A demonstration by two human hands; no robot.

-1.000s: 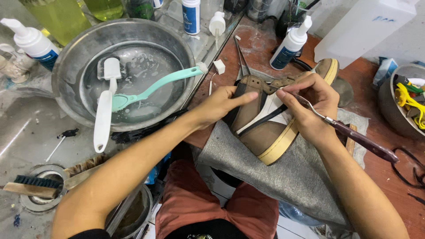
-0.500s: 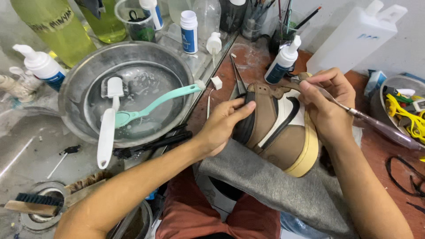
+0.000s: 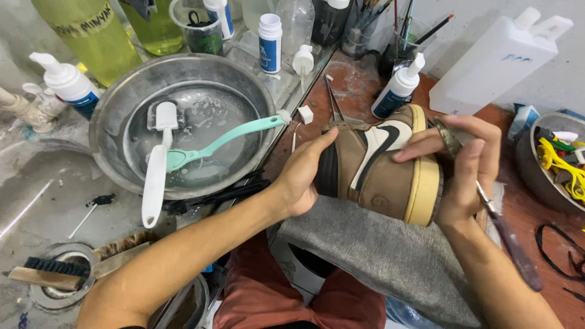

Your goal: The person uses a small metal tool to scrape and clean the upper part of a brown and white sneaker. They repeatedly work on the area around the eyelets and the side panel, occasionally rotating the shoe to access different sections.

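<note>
A brown and white high-top sneaker point(image 3: 381, 167) with a yellowed sole lies on its side over a grey cloth point(image 3: 378, 256) on my lap. My left hand point(image 3: 304, 173) grips the ankle end of the sneaker. At the sole end, my right hand point(image 3: 463, 164) presses the shoe with its fingers while holding a thin brush with a dark red handle point(image 3: 509, 240) that points down to the right.
A metal basin point(image 3: 244, 91) at left holds a white brush point(image 3: 157, 173) and a teal brush point(image 3: 225, 140). Bottles point(image 3: 270, 33), a white jug point(image 3: 493, 61) and a cup of brushes stand behind. A wooden brush point(image 3: 52, 271) lies lower left; a bowl point(image 3: 530, 164) sits right.
The sneaker has been turned so its side and sole face up. My right hand has shifted from the laces to the sole end, and the view has moved closer.
</note>
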